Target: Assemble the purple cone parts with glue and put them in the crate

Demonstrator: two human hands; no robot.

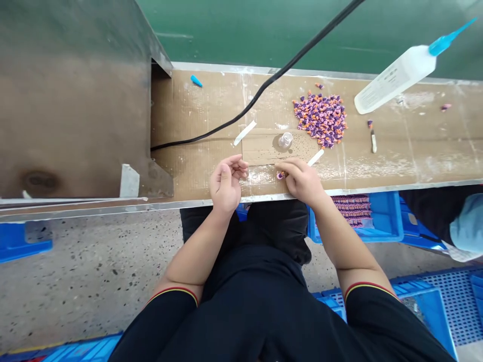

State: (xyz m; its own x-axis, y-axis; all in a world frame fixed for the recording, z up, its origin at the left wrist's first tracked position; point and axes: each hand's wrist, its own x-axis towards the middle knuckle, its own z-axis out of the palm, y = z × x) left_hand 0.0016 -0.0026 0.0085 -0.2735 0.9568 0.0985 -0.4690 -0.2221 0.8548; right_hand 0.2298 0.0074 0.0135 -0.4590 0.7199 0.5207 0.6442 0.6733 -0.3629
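Note:
Near the bench's front edge, my left hand (227,182) is palm up with its fingers loosely curled and apart, holding nothing visible. My right hand (301,180) is palm down to the right of it, its fingers pressed together around or over a small purple and orange piece (280,175) at the fingertips. Just beyond the hands lies a flat cardboard piece (260,148) with a small clear cup (286,140) on it. A heap of small purple, pink and orange pieces (322,118) sits behind my right hand. A white strip (316,157) lies beside that hand.
A white bottle with a blue nozzle (396,79) leans at the back right. A black cable (256,95) crosses the bench. On the left stands a metal box (75,100). Below the bench edge is a blue bin (394,218) with rows of pieces. A person's sleeve (468,223) shows far right.

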